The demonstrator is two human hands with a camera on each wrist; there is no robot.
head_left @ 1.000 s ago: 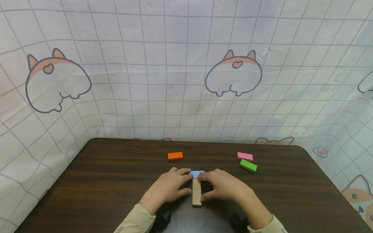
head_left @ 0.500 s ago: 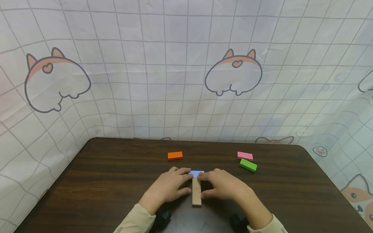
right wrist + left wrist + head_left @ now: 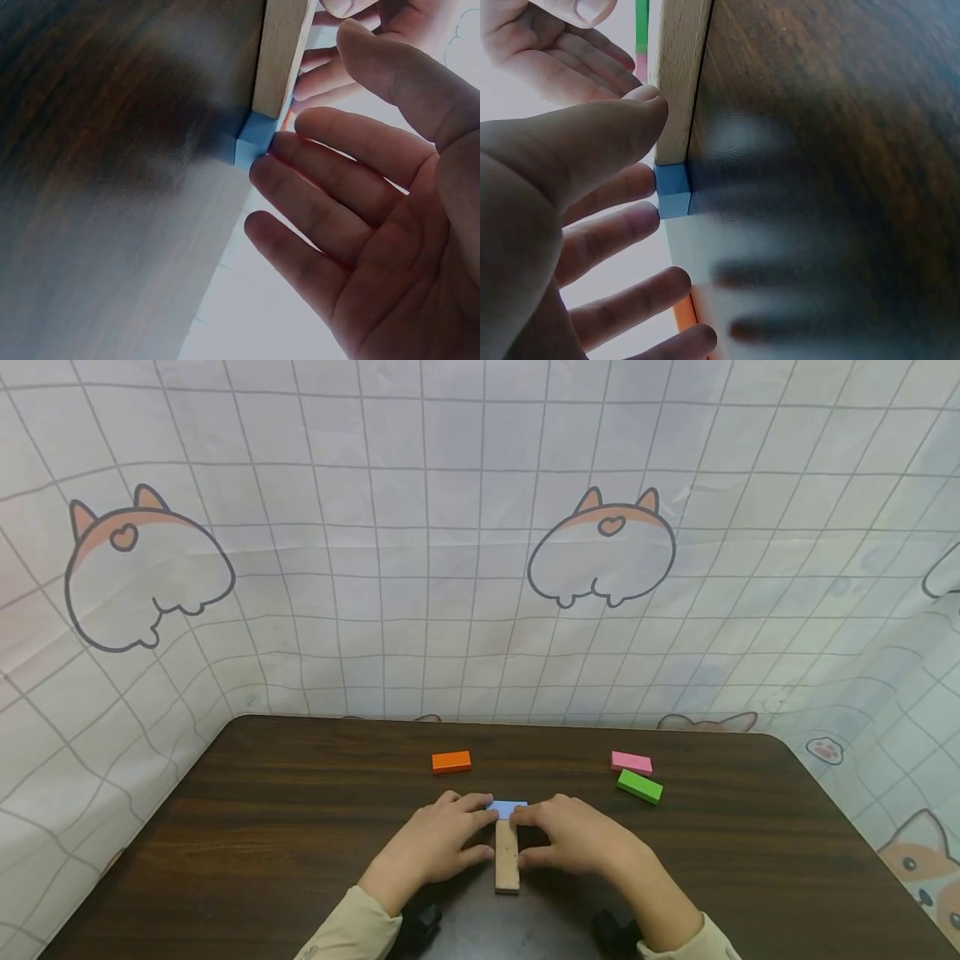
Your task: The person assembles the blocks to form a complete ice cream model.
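Blue block (image 3: 506, 810) abuts wooden block's (image 3: 507, 857) twelve-o'clock end, left hand (image 3: 435, 838) and right hand (image 3: 579, 835) touching, fingers (image 3: 478, 817) extended, gripping nothing; orange block (image 3: 451, 762), pink block (image 3: 632, 763), green block (image 3: 640, 787) seem unused.

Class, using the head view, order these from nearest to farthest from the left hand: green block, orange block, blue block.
1. Blue block: touching the left hand.
2. Orange block: just beyond the hand.
3. Green block: away to the right.
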